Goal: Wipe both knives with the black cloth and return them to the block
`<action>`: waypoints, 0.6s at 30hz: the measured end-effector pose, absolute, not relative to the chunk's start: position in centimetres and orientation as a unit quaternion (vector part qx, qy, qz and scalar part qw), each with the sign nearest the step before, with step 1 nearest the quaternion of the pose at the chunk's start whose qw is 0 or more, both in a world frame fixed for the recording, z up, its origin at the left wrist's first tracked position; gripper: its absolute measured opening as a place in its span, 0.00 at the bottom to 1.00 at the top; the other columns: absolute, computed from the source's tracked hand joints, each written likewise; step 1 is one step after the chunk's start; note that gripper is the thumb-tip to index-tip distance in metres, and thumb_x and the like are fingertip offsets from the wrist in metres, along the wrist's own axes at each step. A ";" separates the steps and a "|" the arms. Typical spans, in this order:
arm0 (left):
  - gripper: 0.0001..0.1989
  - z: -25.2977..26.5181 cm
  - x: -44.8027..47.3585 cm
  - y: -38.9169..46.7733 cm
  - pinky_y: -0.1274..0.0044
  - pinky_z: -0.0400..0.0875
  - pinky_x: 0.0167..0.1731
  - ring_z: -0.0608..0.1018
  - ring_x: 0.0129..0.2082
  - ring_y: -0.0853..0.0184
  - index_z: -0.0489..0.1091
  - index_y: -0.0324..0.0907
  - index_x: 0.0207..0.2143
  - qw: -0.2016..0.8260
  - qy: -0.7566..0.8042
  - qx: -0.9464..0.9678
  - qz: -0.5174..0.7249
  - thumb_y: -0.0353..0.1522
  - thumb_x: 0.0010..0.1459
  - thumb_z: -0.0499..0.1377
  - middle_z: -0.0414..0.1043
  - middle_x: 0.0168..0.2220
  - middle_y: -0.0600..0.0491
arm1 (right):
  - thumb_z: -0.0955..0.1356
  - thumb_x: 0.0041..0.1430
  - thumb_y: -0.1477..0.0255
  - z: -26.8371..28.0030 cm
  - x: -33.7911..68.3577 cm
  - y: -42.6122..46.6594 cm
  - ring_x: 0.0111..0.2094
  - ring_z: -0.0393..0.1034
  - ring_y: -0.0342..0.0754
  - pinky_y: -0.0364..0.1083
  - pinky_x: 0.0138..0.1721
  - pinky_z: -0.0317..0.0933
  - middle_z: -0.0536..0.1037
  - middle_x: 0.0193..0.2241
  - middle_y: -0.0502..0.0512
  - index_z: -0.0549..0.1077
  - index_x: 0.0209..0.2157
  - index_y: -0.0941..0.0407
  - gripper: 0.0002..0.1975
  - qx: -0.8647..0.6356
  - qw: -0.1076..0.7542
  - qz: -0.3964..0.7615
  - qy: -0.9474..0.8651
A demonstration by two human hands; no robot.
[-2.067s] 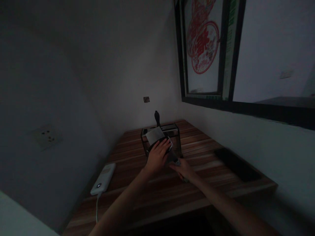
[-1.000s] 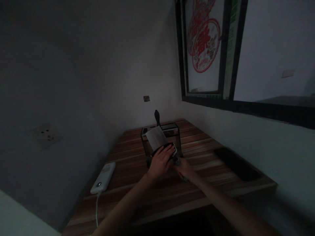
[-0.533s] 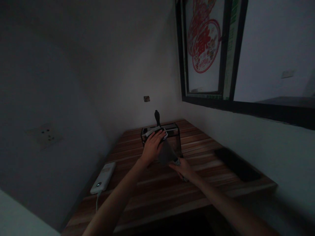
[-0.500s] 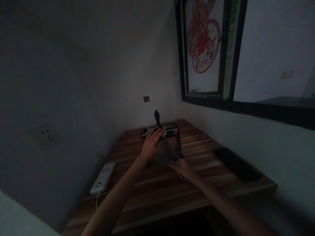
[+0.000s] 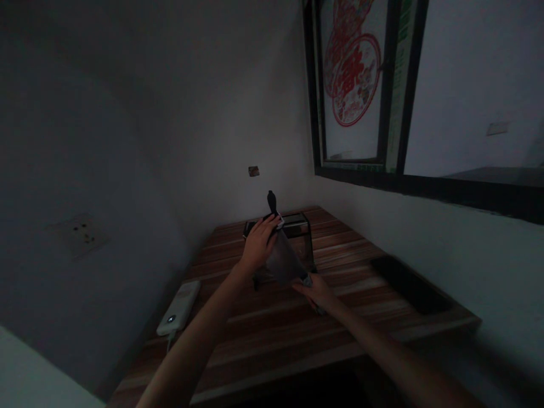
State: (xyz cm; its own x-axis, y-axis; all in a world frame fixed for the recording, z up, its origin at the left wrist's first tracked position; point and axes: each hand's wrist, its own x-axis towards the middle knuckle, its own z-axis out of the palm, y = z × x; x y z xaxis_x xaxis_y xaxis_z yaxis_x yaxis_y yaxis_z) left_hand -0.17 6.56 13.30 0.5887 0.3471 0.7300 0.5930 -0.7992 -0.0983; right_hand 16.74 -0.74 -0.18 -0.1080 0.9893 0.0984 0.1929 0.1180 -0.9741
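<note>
Head view: from where I stand, the knife [image 5: 284, 258] is up in front of the rack [image 5: 294, 219], slanting over the table [image 5: 238, 340], its handle end toward the person and its far end out of sight behind the left hand [image 5: 259, 238]. The right hand [image 5: 314, 289] has its fingers wrapped closed round the handle. The left one is curled over a black piece [image 5: 280, 222] with a pale edge, at the blade's far part; I can't tell how tightly it grips. Whether the blade touches the rack, I can't tell either. A dark handle [image 5: 271, 200] stands up just beyond the left fingers. Left on the table lies a white power bank [image 5: 181, 306] with a cable [image 5: 170, 341]; well apart, by the right wall, lies a flat black slab [image 5: 410, 284].
</note>
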 end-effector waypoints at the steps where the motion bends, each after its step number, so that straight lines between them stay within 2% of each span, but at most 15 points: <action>1: 0.21 13.2 -0.1 6.5 0.65 0.51 0.58 0.56 0.59 0.67 0.52 0.43 0.56 0.169 -0.268 -0.875 -0.365 0.29 0.60 0.44 0.58 0.57 0.50 | 0.66 0.46 0.56 -0.2 16.8 -0.7 0.07 0.53 0.39 0.37 0.07 0.47 0.59 0.06 0.39 0.66 0.31 0.58 0.19 -0.494 0.450 0.443 -0.598; 12: 0.22 9.6 0.7 3.8 0.65 0.50 0.58 0.55 0.60 0.67 0.53 0.42 0.56 0.161 -0.261 -0.895 -0.324 0.27 0.59 0.47 0.57 0.58 0.49 | 0.65 0.45 0.55 -0.4 16.8 -0.5 0.06 0.53 0.39 0.38 0.08 0.46 0.59 0.05 0.40 0.66 0.31 0.58 0.20 -0.485 0.446 0.446 -0.606; 18: 0.23 5.8 1.4 0.9 0.65 0.52 0.58 0.55 0.60 0.67 0.52 0.40 0.56 0.126 -0.220 -0.926 -0.280 0.28 0.58 0.48 0.57 0.57 0.48 | 0.65 0.45 0.62 -1.2 16.8 0.1 0.07 0.54 0.39 0.38 0.09 0.48 0.61 0.07 0.41 0.64 0.24 0.56 0.12 -0.486 0.466 0.425 -0.605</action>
State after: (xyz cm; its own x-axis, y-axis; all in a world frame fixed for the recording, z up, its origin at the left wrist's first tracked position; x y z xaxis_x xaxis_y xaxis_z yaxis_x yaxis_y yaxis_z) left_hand 1.37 0.88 5.81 0.7461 0.3370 0.5742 0.4781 -0.8715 -0.1097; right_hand 16.76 0.08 -1.16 -0.0928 0.9843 0.1502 0.1923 0.1657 -0.9673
